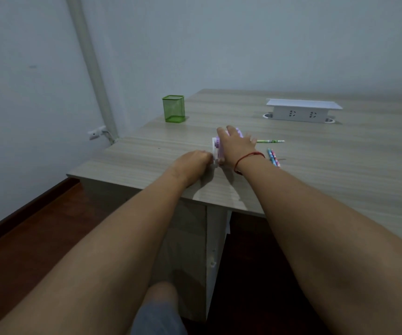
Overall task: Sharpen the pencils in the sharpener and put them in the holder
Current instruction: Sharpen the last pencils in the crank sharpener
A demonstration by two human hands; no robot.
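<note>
Both my arms reached out over the desk (316, 170). My right hand (237, 145) lay spread over the top of the sharpener (219, 147), a small lilac box, fingers draped across it and pressing it down onto the wood. A red cord (248, 159) sat round that wrist. My left hand (192, 163) was curled tight at the sharpener's left end, fingers pinched on the white crank (214, 151); the handle itself was mostly hidden in my fist.

A green pencil (270, 141) stuck out level from the sharpener's right side, its near end hidden behind my right hand, so I could not tell how deep it sat. Two more pencils (273, 157), patterned pink and blue, lay side by side on the desk just right of my right wrist.

The holder (174, 108), a green mesh cup, stood upright near the desk's far left corner, well apart from the sharpener. A white socket box (301, 112) sat farther back on the right. Wall (243, 44) grey-blue, floor (38, 238) dark wood.
</note>
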